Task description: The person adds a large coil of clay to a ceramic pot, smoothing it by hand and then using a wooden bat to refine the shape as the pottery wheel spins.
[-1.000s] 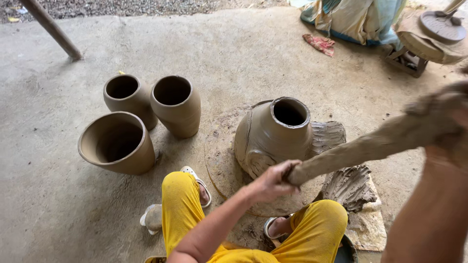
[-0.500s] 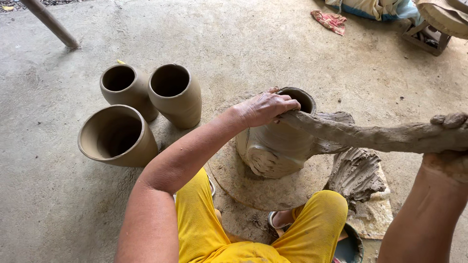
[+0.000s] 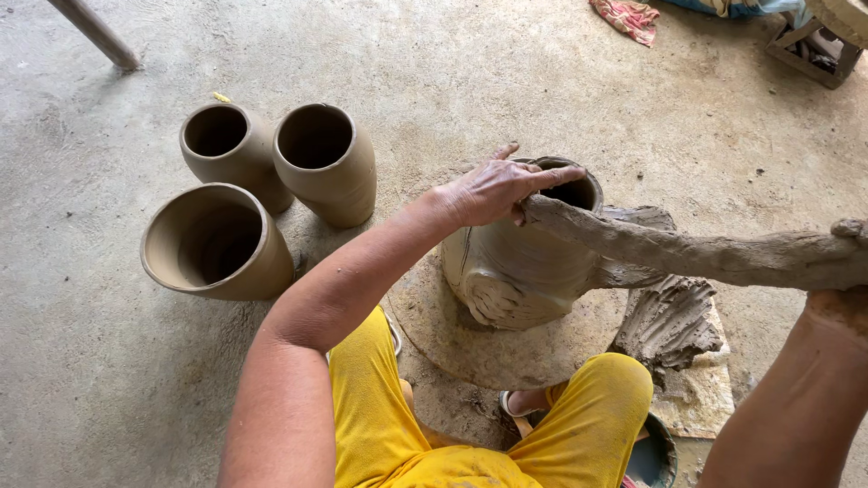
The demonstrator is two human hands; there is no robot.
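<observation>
Left hand (image 3: 493, 192) flat, fingers spread, pressing end of long clay coil (image 3: 687, 251) onto rim of unfinished pot (image 3: 520, 271) on round board (image 3: 488, 348). Right hand (image 3: 841, 298) under coil's far end, grip hidden. Three finished pots (image 3: 262, 194) beside.

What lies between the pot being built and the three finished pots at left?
In the head view, only the left forearm crosses above bare concrete floor between the unfinished pot and three finished pots.

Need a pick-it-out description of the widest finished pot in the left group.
On the concrete floor, three unfired clay pots stand left of the person's left hand. The widest pot is nearest the camera, in front of two narrower pots. It alone tilts, with a flared, bowl-like mouth.
</observation>
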